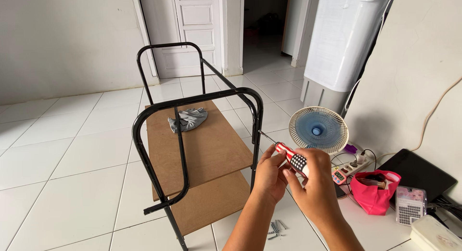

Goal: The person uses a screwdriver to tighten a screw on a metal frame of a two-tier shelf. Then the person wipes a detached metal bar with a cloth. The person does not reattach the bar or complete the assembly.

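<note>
White floor tiles (pixel 72 155) carry a black metal rack (pixel 192 150). Both hands, left hand (pixel 270 176) and right hand (pixel 313 181), clamp a red-handled screwdriver (pixel 288 156) against its frame.

Frame (pixel 192 99): tubular metal, black painted finish, smooth with a moderate gloss. Shelves (pixel 207 145): two flat boards of brown pressed wood or hardboard, matt, unfinished. Cloth (pixel 188 119) on the upper board at 12 o'clock: grey fabric, soft, crumpled. Screwdriver (pixel 288 156): bright metal shaft, glossy red plastic handle with a black dotted grip section. Screws (pixel 276 227) on the floor at 6 o'clock: bare silver metal. Floor (pixel 72 155): white ceramic tile, glazed and reflective. Fan (pixel 318 129) at 3 o'clock: plastic, pale grille with blue blades. Bag (pixel 373 189): pink non-woven cloth, matt.
</note>
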